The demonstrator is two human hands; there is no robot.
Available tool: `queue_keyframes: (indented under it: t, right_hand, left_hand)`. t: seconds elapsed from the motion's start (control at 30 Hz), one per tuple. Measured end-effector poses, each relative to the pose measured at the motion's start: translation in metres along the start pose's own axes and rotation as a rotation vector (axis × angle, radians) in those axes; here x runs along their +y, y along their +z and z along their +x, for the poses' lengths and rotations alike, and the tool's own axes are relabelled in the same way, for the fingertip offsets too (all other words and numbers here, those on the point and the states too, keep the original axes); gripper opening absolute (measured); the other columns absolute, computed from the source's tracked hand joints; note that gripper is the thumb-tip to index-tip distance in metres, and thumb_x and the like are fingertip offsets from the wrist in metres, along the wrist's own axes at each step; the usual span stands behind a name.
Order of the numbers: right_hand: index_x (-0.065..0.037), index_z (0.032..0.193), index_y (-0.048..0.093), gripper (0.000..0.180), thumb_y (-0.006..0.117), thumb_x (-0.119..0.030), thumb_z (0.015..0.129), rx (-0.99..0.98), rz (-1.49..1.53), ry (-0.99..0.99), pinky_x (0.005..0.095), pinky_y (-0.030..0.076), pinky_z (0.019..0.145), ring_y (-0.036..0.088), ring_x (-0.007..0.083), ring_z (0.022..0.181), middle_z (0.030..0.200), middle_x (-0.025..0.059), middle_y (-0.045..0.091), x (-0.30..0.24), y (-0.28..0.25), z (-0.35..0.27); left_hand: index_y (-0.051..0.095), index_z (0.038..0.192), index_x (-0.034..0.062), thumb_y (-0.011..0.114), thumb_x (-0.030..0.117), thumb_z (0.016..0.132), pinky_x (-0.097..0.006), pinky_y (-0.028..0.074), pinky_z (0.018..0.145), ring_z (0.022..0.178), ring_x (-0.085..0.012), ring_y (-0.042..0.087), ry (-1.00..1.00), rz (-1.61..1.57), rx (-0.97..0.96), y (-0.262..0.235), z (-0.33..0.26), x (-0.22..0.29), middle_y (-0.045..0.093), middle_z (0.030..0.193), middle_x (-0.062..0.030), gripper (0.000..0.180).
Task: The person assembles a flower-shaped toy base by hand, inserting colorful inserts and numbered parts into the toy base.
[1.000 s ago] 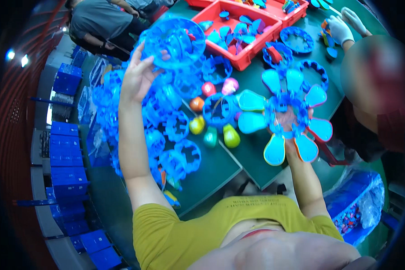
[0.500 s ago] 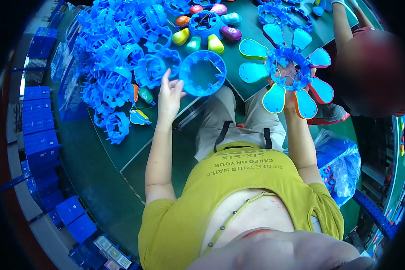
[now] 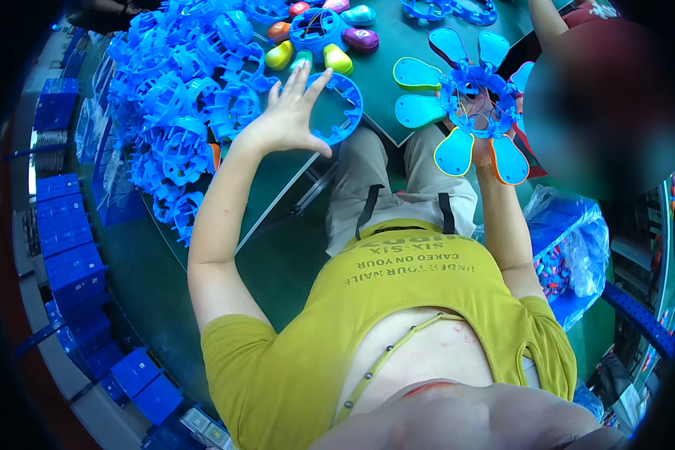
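The left hand (image 3: 289, 116) has its fingers spread and curled around the left rim of a round blue plastic ring with notched edge (image 3: 336, 109), thumb hooked at the ring's lower edge, so the ring sits just to the right of the palm, at the near edge of the green table (image 3: 386, 71). The right hand (image 3: 481, 135) is mostly hidden behind a blue plastic hub with flat paddle-shaped petals in blue, edged green, yellow and orange (image 3: 469, 101); it holds this flower-like piece from underneath, though how its fingers close cannot be told. The two pieces are near each other but apart, the ring to the left of the flower piece. Left of the left hand a large heap of blue plastic cage-like rings (image 3: 180, 97) covers the table. Beyond the left hand's fingertips lies another hub with rounded egg-shaped petals in green, yellow, orange, purple and teal (image 3: 319, 34). Below the right forearm, a clear plastic bag of small coloured parts (image 3: 566, 244) sits beside the person's knee.
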State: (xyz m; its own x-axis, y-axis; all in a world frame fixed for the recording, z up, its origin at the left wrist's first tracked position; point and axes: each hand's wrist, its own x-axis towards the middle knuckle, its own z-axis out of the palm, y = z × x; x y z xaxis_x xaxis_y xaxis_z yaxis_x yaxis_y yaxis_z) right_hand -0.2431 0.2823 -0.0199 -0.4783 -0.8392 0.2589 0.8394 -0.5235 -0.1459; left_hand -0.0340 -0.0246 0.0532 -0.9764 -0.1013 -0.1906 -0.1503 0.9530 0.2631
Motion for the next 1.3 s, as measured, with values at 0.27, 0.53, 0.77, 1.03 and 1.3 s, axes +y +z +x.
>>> queue_keyframes:
  t: [0.27,0.53,0.77,1.03,1.3]
  right_hand:
    - [-0.012,0.157,0.031,0.099,0.053,-0.078,0.086,0.003,0.154,0.004,0.0626,0.03,0.117,0.039,0.0514,0.139,0.158,0.0207,0.036,0.008,0.0,0.011]
    - [-0.01,0.156,0.032,0.101,0.052,-0.079,0.085,0.043,0.029,0.041,0.0635,0.033,0.116,0.04,0.0525,0.138,0.158,0.0206,0.037,-0.005,-0.013,0.016]
    - [-0.008,0.156,0.03,0.102,0.063,-0.072,0.083,0.099,0.04,0.077,0.0666,0.034,0.114,0.038,0.0537,0.139,0.158,0.0215,0.035,-0.006,-0.005,0.021]
    - [-0.014,0.16,0.022,0.11,0.056,-0.083,0.08,0.066,-0.147,0.124,0.0612,0.036,0.115,0.043,0.0416,0.14,0.157,0.0189,0.036,0.007,-0.011,0.018]
    - [-0.018,0.161,0.018,0.112,0.056,-0.084,0.079,0.091,-0.146,0.132,0.061,0.037,0.114,0.044,0.0488,0.137,0.157,0.0223,0.036,0.006,0.004,0.003]
  left_hand:
    - [0.022,0.16,0.0153,0.084,0.051,0.071,-0.055,0.011,0.123,0.156,-0.038,0.009,-0.029,-0.121,0.152,0.014,-0.006,0.005,0.012,0.165,-0.0272,0.115]
    - [0.021,0.157,-0.0004,0.094,0.035,0.066,-0.046,0.023,0.122,0.15,-0.0346,0.029,-0.18,-0.678,0.637,-0.005,-0.041,0.009,0.029,0.161,-0.0232,0.122]
    - [0.013,0.162,0.0137,0.085,0.067,0.06,-0.059,0.011,0.122,0.152,-0.049,0.011,-0.281,0.136,0.209,0.022,0.014,0.06,0.017,0.159,-0.0373,0.136]
    - [0.008,0.163,0.0293,0.083,0.071,0.061,-0.061,0.014,0.119,0.151,-0.0521,0.012,-0.385,0.142,0.009,0.024,0.019,0.043,0.012,0.157,-0.0423,0.133]
    - [0.017,0.162,0.0318,0.083,0.072,0.059,-0.066,0.019,0.116,0.152,-0.052,0.009,-0.49,0.034,-0.044,0.019,0.022,0.041,0.008,0.161,-0.0384,0.129]
